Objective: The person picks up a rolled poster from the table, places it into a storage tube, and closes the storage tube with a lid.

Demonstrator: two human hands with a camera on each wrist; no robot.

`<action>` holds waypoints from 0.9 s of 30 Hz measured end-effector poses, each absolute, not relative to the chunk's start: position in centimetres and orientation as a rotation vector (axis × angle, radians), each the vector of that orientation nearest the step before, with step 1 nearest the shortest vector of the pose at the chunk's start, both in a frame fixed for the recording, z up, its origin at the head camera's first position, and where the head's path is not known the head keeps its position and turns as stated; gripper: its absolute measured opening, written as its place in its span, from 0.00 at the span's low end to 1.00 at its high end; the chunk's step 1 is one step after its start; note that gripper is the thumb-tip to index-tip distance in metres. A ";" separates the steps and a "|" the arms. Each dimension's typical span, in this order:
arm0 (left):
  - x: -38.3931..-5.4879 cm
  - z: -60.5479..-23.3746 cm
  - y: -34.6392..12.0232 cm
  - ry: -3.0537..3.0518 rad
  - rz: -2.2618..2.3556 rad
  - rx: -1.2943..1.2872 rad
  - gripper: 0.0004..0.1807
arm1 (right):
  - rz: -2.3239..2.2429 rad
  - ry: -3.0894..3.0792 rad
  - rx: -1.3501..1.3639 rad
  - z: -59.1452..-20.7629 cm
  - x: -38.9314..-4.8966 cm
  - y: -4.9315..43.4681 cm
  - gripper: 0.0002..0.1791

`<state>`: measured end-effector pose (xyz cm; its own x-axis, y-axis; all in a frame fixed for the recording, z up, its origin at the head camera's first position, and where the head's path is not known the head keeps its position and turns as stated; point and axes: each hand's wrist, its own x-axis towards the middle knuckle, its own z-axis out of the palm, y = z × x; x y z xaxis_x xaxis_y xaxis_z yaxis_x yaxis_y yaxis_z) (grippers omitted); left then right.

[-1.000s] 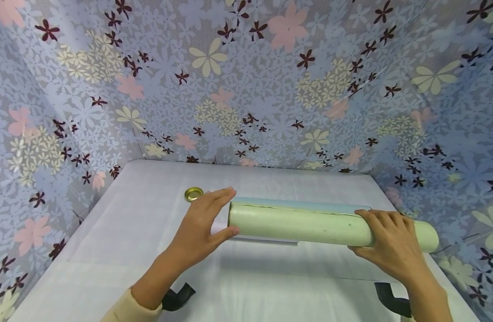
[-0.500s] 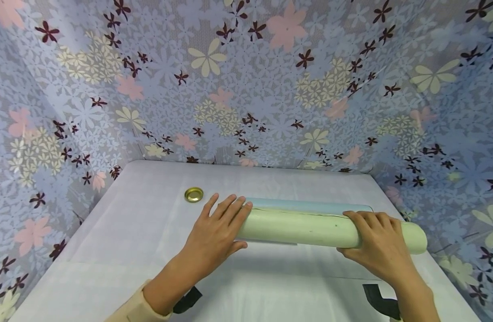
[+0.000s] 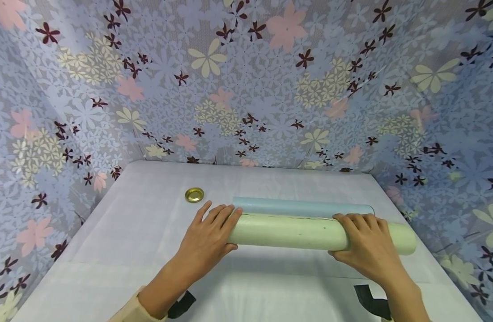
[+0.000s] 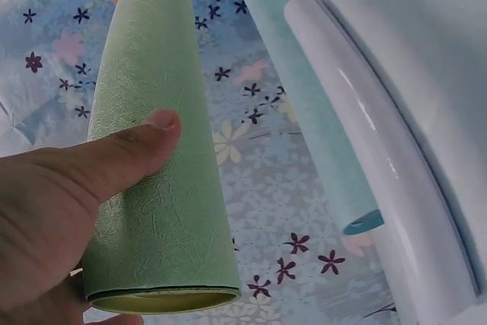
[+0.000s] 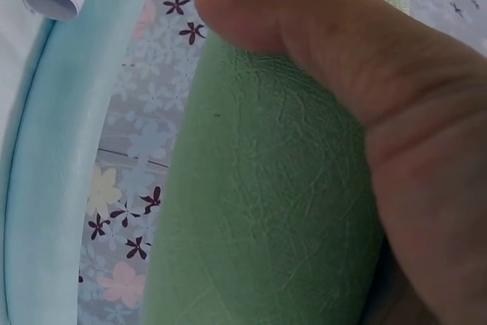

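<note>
A pale green tube (image 3: 286, 231) with a creased surface is held level above the table. My left hand (image 3: 208, 232) grips its left end; in the left wrist view the thumb lies along the tube (image 4: 160, 211) and the fingers pass behind it. That end has a dark rim and a yellowish face. My right hand (image 3: 367, 241) holds the tube nearer its right end, thumb in front and fingers over the top. Behind it lies a light blue roll (image 3: 303, 206). A glossy white roll (image 4: 365, 112) shows beside the blue one in the wrist views, hidden in the head view.
A round gold-coloured lid (image 3: 194, 195) lies on the white-covered table (image 3: 150, 214), left of the tube. Flower-patterned cloth (image 3: 246, 89) hangs behind the table and along both sides.
My left hand has moved from spread fingers at the tube's left end to a grip around it. The tube and my right hand have shifted left, uncovering more of the blue roll.
</note>
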<state>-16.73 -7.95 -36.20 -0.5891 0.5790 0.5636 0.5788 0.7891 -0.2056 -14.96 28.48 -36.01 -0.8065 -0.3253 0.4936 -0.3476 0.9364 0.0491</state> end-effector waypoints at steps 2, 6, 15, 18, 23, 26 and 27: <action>-16.7 -36.4 -8.2 -2.366 -0.029 -0.863 0.48 | 0.053 -2.585 0.487 -36.2 -15.0 28.3 0.47; -16.5 -37.2 -8.8 -2.426 -0.091 -0.872 0.48 | 0.031 -2.596 0.506 -36.9 -14.9 27.7 0.47; -16.1 -39.9 -9.9 -2.543 -0.186 -0.890 0.46 | 0.031 -2.692 0.515 -39.2 -14.5 26.5 0.42; -15.9 -40.7 -10.2 -2.567 -0.204 -0.896 0.45 | 0.037 -2.759 0.499 -39.8 -14.2 26.2 0.41; -15.4 -41.7 -10.6 -2.571 -0.228 -0.900 0.44 | 0.048 -2.834 0.479 -40.7 -13.8 25.8 0.41; -15.2 -42.2 -10.9 -2.592 -0.231 -0.903 0.43 | 0.056 -2.855 0.473 -41.2 -13.5 25.5 0.40; -15.1 -42.3 -11.0 -2.602 -0.230 -0.905 0.43 | 0.055 -2.864 0.473 -41.4 -13.4 25.4 0.40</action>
<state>-15.06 -10.98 -42.34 -0.7229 0.5637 0.3997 0.6251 0.7799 0.0306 -13.41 25.41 -41.41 -0.9194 -0.3121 0.2392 -0.3211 0.9470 0.0015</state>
